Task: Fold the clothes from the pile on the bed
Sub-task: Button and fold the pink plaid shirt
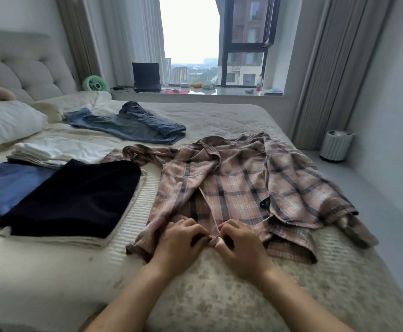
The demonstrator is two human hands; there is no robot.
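Hands: left hand (180,238) and right hand (240,243) side by side at the near hem of the plaid shirt (231,185), fingers of both curled and pinching the front placket where the two front edges meet; what they are doing there, perhaps fastening a button, is too small to tell.

Plaid shirt: spread front-up on the bed (219,295), collar at the far end, hem nearest the person. Long axis runs straight away from the hands toward the window (215,41). Both hands equally near; the placket runs up between them, so the next move, judged from this, works along that line away from the body. One sleeve is bunched to the left, the other draped at the right edge of the bed.

Left of shirt: dark folded garment (80,200), blue folded garment (6,185), white folded garment (56,150), lying close together.

Beyond: jeans (128,127), unfolded, well apart from the hands. Pillow (6,123) at far left.
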